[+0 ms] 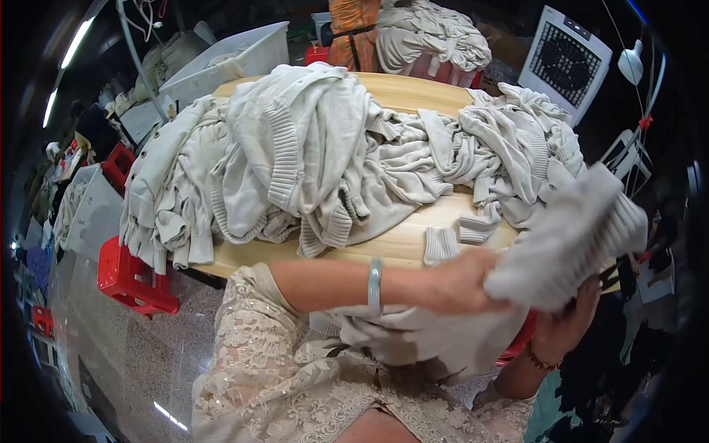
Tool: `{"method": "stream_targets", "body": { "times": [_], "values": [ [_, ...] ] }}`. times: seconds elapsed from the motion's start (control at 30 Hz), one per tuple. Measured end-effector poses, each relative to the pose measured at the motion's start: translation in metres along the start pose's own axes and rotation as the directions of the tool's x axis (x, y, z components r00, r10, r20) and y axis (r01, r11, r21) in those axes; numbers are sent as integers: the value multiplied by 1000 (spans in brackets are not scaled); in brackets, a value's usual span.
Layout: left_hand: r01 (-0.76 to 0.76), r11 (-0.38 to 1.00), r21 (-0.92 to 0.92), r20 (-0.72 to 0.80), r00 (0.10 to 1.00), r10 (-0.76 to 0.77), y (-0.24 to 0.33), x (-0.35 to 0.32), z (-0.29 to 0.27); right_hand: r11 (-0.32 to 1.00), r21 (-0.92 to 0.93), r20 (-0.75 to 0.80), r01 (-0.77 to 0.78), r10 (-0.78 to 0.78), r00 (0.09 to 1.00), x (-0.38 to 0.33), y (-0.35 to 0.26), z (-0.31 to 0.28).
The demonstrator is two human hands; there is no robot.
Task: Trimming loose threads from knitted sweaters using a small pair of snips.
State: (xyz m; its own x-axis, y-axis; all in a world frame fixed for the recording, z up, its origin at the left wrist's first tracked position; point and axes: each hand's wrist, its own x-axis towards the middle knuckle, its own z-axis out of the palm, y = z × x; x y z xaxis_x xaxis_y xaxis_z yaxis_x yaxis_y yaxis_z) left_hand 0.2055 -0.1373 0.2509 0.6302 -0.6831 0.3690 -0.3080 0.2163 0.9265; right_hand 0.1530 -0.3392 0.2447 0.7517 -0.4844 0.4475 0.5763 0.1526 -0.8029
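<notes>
A pale wooden counter (402, 240) with a rounded near edge fills the middle of the view. Nearly all of it is covered by a heap of cream knitted sweaters (310, 159), ribbed at cuffs and hems. The heap is thickest on the left side, where several garments hang over the left edge. A lower spread of the same knitwear (517, 144) runs to the right edge. Only a strip along the near edge and a patch at the far edge show bare wood.

Beyond the far left corner stands a white plastic bin (244, 55). Past the far edge another mound of cream clothes (432, 33) sits on a red stand. A white fan with a dark grille (565, 59) stands off the far right corner. A red plastic stool (133, 277) stands on the speckled floor under the left edge.

At the near right corner a folded cream knit piece (569, 244) is lifted clear of the counter, blurred, its ribbed end pointing up and right. The left hand (461, 280) reaches across the body, its grip closed on the lower end of the piece. A pale green bangle (375, 284) sits on that wrist. The right hand (565, 325) is under the piece, fingers curled up against its underside; whether that grip is clamped or merely cupped I cannot tell. A beaded bracelet (541, 362) circles the right wrist. More cream fabric (421, 336) hangs below the left forearm, off the near edge.
</notes>
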Motion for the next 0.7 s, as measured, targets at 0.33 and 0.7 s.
{"method": "stream_targets", "body": {
  "times": [0.33,0.7],
  "values": [
    [-667,727,163,-673,464,576,110,134,-226,983,62,50,-171,168,985,38,8,-14],
    [-33,976,215,-953,209,217,82,-5,-481,870,-489,286,-60,225,931,64,95,-23]
  ]
}}
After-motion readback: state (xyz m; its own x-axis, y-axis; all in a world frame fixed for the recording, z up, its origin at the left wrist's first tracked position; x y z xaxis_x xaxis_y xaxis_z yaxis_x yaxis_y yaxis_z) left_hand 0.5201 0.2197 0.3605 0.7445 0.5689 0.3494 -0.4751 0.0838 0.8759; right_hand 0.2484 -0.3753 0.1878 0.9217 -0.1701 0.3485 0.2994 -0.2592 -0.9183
